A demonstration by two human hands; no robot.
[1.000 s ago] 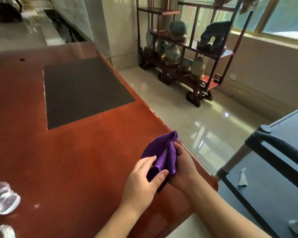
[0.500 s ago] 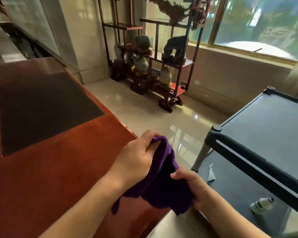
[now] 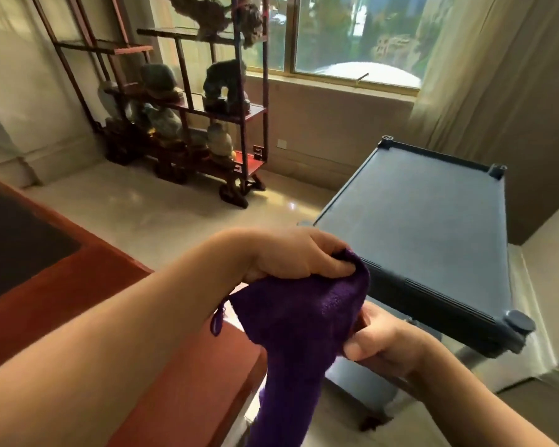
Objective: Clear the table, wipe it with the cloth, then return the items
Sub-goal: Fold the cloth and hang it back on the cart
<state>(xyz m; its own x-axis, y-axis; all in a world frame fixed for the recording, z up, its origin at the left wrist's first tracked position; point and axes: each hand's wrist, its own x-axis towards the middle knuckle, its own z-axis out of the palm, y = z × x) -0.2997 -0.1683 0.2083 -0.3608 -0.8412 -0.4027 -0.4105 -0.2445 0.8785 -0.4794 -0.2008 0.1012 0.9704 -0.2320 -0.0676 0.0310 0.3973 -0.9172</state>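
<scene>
A purple cloth (image 3: 297, 324) hangs between both hands, off the right corner of the red-brown wooden table (image 3: 181, 375). My left hand (image 3: 291, 256) pinches the cloth's top edge from above. My right hand (image 3: 378, 340) grips its right side lower down, thumb pressed on the fabric. The cloth's tail drops toward the floor. A dark mat (image 3: 17, 246) lies on the table at the left edge of the view.
A blue-grey cart (image 3: 423, 227) with a flat top shelf stands just right of the hands; its near rail is close to the cloth. A dark wooden display rack (image 3: 188, 117) with stones stands by the far wall under a window. Glossy tile floor lies between.
The view has swung right, away from the table and toward the cart. Both hands have carried the cloth off the tabletop past the corner, and it now hangs unfolded between them.
</scene>
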